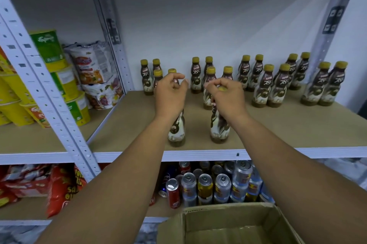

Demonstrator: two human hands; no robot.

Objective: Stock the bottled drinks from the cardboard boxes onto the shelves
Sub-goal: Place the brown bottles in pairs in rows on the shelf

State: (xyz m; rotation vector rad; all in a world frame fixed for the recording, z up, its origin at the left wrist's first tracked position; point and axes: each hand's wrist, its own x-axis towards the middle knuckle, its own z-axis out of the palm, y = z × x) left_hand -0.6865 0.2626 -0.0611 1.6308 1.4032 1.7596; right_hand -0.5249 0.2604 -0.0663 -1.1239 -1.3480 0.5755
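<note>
Two brown-and-white bottles with yellow caps stand near the front of the brown shelf board. My left hand curls over the top of the left bottle, whose cap is hidden under my palm. My right hand grips the cap of the right bottle; a bit of yellow shows between the fingers. Several matching bottles stand in pairs along the back of the shelf. An open cardboard box sits below my arms at the bottom edge.
A white perforated upright divides this bay from the left one, which holds cup noodles and noodle packets. The shelf below carries drink cans and red snack bags. Bare board lies right of the two front bottles.
</note>
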